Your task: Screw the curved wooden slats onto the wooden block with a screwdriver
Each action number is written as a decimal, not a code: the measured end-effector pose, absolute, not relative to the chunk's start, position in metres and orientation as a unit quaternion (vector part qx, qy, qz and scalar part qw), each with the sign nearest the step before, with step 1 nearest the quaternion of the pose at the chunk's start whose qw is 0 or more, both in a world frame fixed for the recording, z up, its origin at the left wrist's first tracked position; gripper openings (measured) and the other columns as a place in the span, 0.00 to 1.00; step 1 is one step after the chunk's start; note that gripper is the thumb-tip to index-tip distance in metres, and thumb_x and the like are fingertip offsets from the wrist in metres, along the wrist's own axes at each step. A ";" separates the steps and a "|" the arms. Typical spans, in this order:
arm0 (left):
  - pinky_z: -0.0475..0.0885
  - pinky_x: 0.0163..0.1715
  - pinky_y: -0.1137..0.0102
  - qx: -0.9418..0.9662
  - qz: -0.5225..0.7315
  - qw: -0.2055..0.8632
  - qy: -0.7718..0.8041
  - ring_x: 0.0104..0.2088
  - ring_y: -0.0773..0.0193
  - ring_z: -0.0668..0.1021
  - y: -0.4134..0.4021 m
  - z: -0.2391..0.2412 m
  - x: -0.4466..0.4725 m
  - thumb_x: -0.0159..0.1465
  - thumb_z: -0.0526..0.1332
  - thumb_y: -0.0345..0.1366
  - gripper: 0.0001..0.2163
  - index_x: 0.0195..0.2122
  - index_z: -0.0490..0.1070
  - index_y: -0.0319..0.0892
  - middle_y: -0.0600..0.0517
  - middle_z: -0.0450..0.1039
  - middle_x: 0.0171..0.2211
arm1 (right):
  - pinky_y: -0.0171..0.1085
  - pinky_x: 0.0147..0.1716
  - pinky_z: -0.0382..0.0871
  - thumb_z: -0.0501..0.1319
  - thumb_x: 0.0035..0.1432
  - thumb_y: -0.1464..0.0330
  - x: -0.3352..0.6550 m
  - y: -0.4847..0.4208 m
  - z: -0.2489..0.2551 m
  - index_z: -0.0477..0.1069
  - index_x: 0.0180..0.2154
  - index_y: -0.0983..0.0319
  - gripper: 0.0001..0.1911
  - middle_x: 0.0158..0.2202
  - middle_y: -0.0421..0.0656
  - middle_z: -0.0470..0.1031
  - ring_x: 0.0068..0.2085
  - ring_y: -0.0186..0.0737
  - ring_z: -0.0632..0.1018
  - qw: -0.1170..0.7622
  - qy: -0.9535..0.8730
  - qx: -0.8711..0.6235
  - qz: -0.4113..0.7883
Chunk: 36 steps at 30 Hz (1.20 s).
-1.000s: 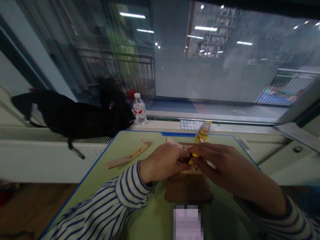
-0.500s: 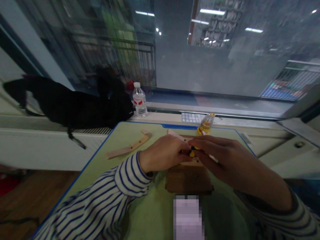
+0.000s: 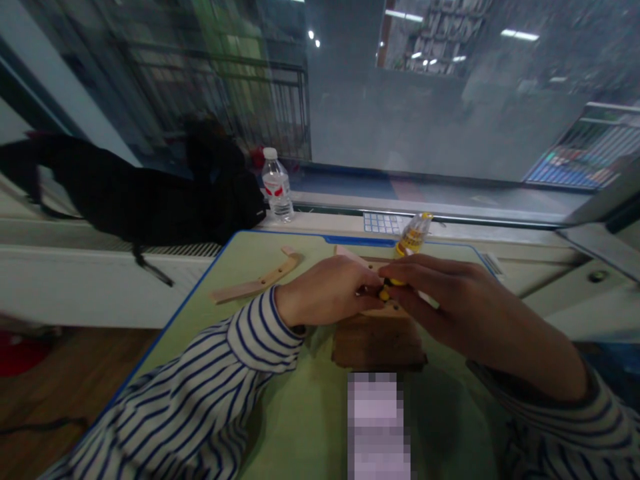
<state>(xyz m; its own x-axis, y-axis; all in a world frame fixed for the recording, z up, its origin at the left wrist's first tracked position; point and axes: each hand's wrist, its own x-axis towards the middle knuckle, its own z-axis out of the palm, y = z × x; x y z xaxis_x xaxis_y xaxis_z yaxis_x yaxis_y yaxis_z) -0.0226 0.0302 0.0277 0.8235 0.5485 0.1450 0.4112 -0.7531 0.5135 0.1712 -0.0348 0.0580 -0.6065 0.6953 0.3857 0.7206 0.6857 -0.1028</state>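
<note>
My left hand [image 3: 330, 290] rests over a pale wooden piece with drilled holes [image 3: 393, 308], thumb and fingers pinched at its right side. What this pinch holds is hidden. From the right, my right hand [image 3: 460, 300] closes its fingertips on a small yellow-and-black tool [image 3: 397, 282], whose kind I cannot make out. The fingertips of both hands nearly meet there. A brown wooden block [image 3: 377, 343] sits under the pale piece on the green table. Off to the left lies a curved wooden strip with holes [image 3: 260, 283].
A clear container with a yellow label [image 3: 414, 233] stands behind my right hand. On the sill are a water bottle [image 3: 277, 190], a black bag [image 3: 165, 203] and a gridded card [image 3: 383, 222]. A blurred-out rectangle [image 3: 377, 427] lies in front of the block.
The whole view has shifted, so the table and hands appear slightly higher. Both hands keep nearly the same pose at the yellow-and-black tool.
</note>
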 end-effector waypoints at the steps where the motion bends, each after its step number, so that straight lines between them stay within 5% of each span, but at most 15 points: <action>1: 0.65 0.34 0.73 0.925 0.149 0.234 0.260 0.35 0.65 0.75 0.030 0.027 -0.023 0.64 0.59 0.36 0.08 0.34 0.76 0.40 0.51 0.75 0.33 | 0.43 0.44 0.73 0.53 0.65 0.69 0.171 -0.034 0.058 0.70 0.52 0.60 0.15 0.47 0.45 0.78 0.43 0.42 0.79 0.204 -0.895 -0.395 -0.033; 11: 0.63 0.30 0.74 0.918 0.152 0.242 0.276 0.32 0.67 0.75 0.028 0.029 -0.021 0.63 0.60 0.37 0.08 0.32 0.76 0.41 0.54 0.75 0.30 | 0.44 0.45 0.73 0.52 0.66 0.68 0.171 -0.035 0.058 0.72 0.47 0.60 0.13 0.46 0.46 0.78 0.45 0.43 0.79 0.205 -0.890 -0.406 -0.032; 18: 0.62 0.30 0.74 0.924 0.152 0.221 0.273 0.31 0.67 0.75 0.028 0.029 -0.021 0.63 0.60 0.36 0.07 0.33 0.76 0.41 0.53 0.75 0.30 | 0.44 0.44 0.75 0.54 0.64 0.69 0.172 -0.038 0.061 0.65 0.56 0.60 0.19 0.52 0.47 0.74 0.47 0.44 0.78 0.211 -0.888 -0.405 -0.060; 36: 0.65 0.33 0.74 0.923 0.135 0.252 0.257 0.34 0.66 0.75 0.029 0.031 -0.023 0.63 0.60 0.32 0.06 0.34 0.76 0.41 0.52 0.75 0.33 | 0.45 0.42 0.75 0.53 0.64 0.70 0.172 -0.038 0.059 0.70 0.50 0.60 0.14 0.49 0.47 0.76 0.45 0.45 0.79 0.194 -0.887 -0.412 -0.069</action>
